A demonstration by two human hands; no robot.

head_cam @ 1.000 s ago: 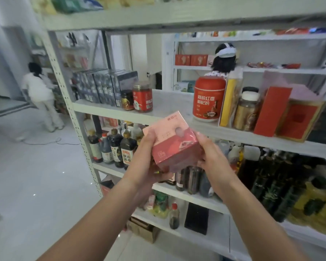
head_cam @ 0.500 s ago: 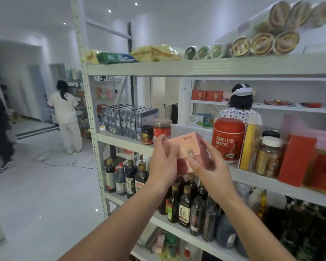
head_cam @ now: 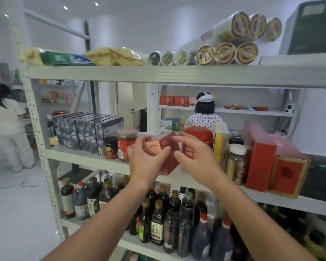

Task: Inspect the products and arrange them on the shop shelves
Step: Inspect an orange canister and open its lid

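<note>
Left of the red canister (head_cam: 198, 147), a gap on the shelf board (head_cam: 184, 178) is standing open, the pink box (head_cam: 154, 147) filling part. A red-lidded jar (head_cam: 127, 146) is bounding it farther left; a yellow pack (head_cam: 219, 147) is crowding the canister's right.

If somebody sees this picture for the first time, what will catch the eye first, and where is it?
First comes the pink and red box in the centre, held by the left hand and the right hand in front of the middle shelf. Next are the big red canister just behind it, and the stacked rolls lying on the top shelf, to the right.
</note>
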